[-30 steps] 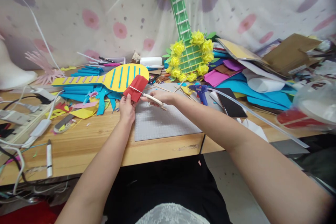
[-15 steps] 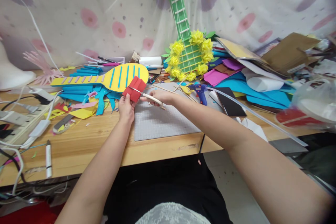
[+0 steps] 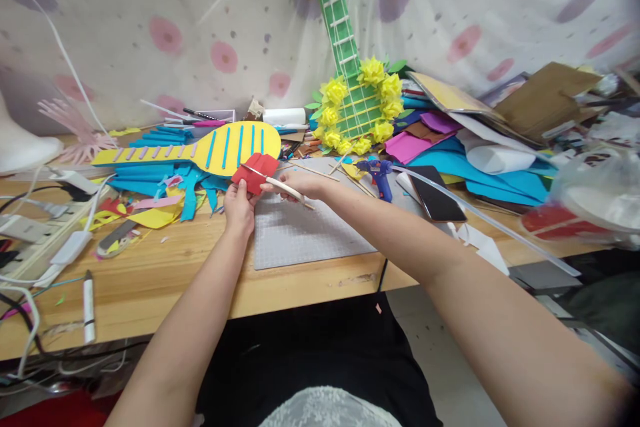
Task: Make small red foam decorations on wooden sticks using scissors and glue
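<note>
My left hand pinches a small piece of red paper by its lower edge, above the left end of a grey cutting mat. White-handled scissors are in my right hand, fingers closed round the handles. Their blade lies across the red paper and points to the left. Just behind the paper is a yellow guitar-shaped piece with blue and pale pink strips on it. Thin wooden sticks lie beyond my right hand.
To the right stand a blue glue gun with a long clear stick, a black phone and piled coloured paper. A green paper guitar with yellow flowers leans at the back. Power strips and a marker are left.
The red paper has tilted slightly in my left hand, and the scissors' blade has shifted a little across it. The whole view has moved slightly.
</note>
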{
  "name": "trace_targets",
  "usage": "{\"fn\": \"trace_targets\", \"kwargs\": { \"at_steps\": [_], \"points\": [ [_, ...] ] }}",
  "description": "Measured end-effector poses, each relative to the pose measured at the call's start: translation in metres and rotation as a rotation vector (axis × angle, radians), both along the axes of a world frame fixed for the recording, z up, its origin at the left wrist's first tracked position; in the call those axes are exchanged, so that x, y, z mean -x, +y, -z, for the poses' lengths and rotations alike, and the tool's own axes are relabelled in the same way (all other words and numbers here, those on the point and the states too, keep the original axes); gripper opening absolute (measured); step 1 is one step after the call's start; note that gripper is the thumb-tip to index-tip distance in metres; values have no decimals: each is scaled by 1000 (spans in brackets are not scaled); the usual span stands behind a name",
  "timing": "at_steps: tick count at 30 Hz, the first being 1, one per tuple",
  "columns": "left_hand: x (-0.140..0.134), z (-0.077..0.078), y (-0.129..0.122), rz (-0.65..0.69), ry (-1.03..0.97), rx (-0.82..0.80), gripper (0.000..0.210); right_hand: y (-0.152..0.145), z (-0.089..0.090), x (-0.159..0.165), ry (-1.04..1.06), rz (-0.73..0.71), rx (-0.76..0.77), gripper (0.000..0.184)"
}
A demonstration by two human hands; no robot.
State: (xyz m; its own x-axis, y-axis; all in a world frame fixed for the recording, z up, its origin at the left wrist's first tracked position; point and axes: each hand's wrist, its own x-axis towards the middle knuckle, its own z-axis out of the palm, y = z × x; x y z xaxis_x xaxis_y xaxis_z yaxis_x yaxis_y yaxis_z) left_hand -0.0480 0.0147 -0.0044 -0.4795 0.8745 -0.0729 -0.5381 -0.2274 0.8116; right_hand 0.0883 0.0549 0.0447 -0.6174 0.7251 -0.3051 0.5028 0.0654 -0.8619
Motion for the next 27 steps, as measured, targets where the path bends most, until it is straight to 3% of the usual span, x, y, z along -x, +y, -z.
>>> {"fn": "trace_targets", "kwargs": {
  "at_steps": [8,11,14,16,19,23,27],
  "points": [
    [-1,-3,-2,-48,38,55,9,-3,-10,-9,80,-22,-32,53],
    [3,-6,-3,-68,53,78,8,1,-21,-28,-33,61,-223,50],
    [8,-7,-2,-71,71,79,7,7,-26,-54,-403,273,-572,44],
    [11,-6,-1,-78,93,66,8,9,-20,-70,-625,332,-688,42],
    [13,-4,0,-77,168,34,11,13,0,-87,-787,363,-716,37],
    [8,0,-1,-1,290,16,15,19,24,-93,-809,348,-705,35],
    [0,5,-6,101,525,-47,15,25,28,-91,-707,371,-800,32]
  ]
}}
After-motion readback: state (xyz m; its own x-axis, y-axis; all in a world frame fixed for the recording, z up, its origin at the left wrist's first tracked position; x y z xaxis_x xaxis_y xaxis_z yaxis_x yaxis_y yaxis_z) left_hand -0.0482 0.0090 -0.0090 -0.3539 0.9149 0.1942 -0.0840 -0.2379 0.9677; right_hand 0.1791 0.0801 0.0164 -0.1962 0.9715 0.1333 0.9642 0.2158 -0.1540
